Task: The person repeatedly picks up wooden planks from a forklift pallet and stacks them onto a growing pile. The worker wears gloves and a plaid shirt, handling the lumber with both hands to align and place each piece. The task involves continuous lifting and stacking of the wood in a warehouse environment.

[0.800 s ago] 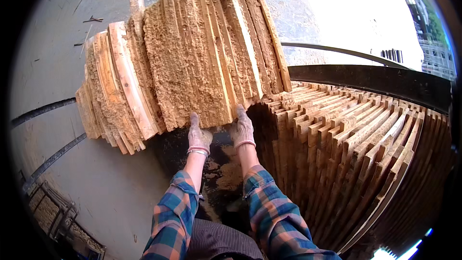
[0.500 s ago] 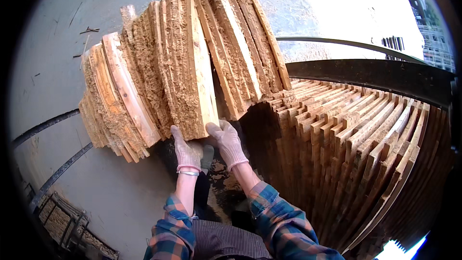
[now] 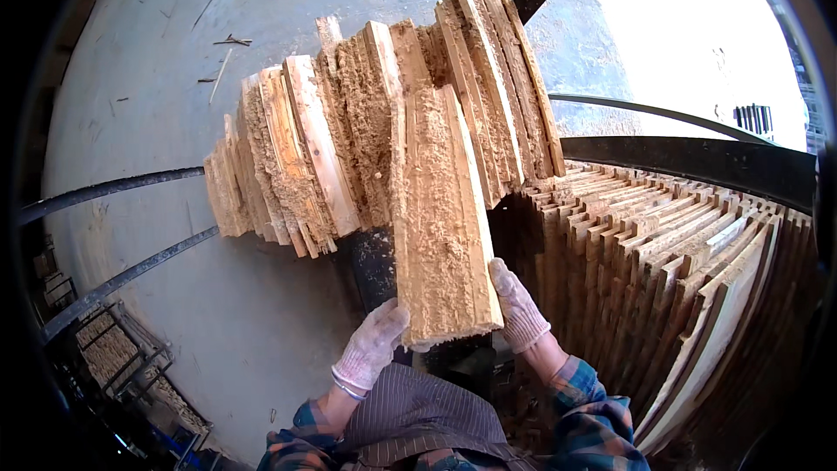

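Note:
Several sawdust-covered boards (image 3: pixel 445 218) form a bundle drawn partly out of a row of wooden boards (image 3: pixel 318 139). My left hand (image 3: pixel 375 342), in a pale knitted glove, grips the bundle's near left corner. On the opposite edge, my right hand (image 3: pixel 518 303), gloved alike, presses against the near right corner. The bundle's near end sticks out toward my body, and its far end is still among the row. Fingers under the bundle are hidden.
To the right stands a large stack of boards (image 3: pixel 671 244) on edge, below a dark metal beam (image 3: pixel 689 157). Black rails (image 3: pixel 131 279) cross the grey floor (image 3: pixel 244 323) at left. Wood splinters (image 3: pixel 232 40) lie on the floor farther off.
The gripped boards have come out of the row toward my body. My hands have moved nearer to me and farther apart, and the view has shifted.

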`<state>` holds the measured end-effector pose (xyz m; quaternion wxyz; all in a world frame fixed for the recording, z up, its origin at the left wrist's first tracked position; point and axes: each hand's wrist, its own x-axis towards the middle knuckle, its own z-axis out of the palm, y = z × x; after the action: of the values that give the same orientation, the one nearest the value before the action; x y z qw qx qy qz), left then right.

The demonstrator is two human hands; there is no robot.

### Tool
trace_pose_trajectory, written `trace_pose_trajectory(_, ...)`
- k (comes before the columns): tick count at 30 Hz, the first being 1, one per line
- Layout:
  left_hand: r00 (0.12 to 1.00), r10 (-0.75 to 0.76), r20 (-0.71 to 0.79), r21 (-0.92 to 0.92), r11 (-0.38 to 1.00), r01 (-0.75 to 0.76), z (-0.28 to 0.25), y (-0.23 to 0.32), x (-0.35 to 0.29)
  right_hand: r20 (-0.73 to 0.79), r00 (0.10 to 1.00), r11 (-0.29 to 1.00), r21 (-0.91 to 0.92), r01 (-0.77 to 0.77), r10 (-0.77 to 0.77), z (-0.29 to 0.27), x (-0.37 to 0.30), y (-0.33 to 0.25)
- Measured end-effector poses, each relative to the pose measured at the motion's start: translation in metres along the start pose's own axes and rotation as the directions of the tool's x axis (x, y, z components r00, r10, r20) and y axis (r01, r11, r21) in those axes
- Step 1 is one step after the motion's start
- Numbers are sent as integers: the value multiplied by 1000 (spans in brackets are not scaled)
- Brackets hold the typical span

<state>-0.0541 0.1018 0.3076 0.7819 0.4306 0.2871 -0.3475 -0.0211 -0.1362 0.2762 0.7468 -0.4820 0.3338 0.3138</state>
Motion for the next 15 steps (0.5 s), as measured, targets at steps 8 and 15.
trace_pose_trajectory(8, 998, -60, -24, -192, 980, 54, 57, 86, 72, 24, 978, 966, 162, 201, -207, 38, -9, -81)
trace_pose_trajectory(15, 998, -27, -51, -297, 955, 10, 43, 12, 15, 5, 998, 959, 277, 65, -69, 45, -65, -50)
